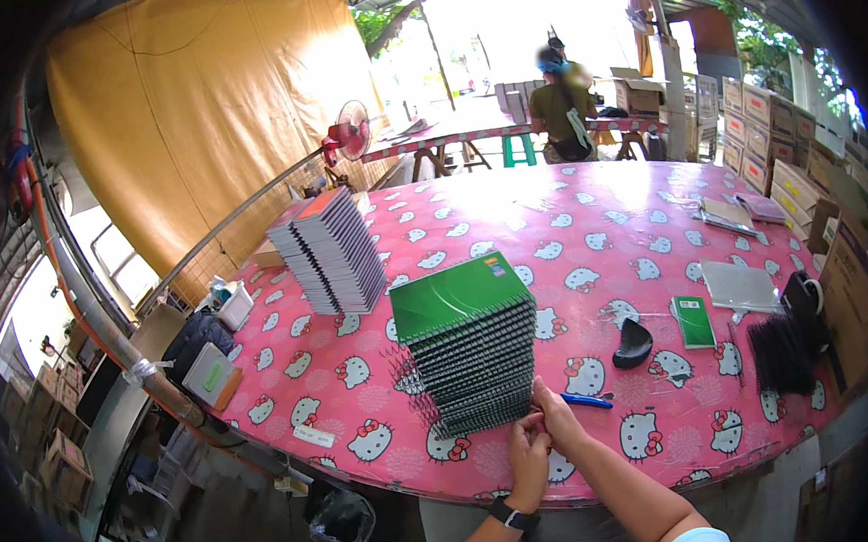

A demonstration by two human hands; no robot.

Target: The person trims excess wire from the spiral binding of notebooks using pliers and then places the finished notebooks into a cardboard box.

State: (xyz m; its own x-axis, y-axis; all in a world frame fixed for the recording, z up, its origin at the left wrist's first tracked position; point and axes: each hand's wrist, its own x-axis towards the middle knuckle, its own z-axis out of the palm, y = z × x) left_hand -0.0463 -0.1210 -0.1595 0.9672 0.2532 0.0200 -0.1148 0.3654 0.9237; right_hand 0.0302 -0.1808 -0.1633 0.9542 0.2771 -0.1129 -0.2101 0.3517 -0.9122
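Observation:
In front of me stands a tall stack of green spiral-bound notebooks [462, 294], with black coils along the near side and loose coil ends sticking out at its left. My left hand [529, 445], a dark watch on its wrist, is at the foot of the stack's near right corner, fingers curled and pressed together. Touching it, my right hand [557, 417] rests along the same corner with its fingers close together. Whatever the fingertips pinch is too small to make out. A blue pen-like tool [586, 400] lies just beside my right hand.
Beyond, to the left, stands another notebook stack [330, 252]. On the right are a black curved object [632, 343], a small green booklet [693, 322], a clear sheet [740, 285] and a bundle of black coils [784, 354]. A person [565, 107] sits at a far table; cartons [762, 121] line the right.

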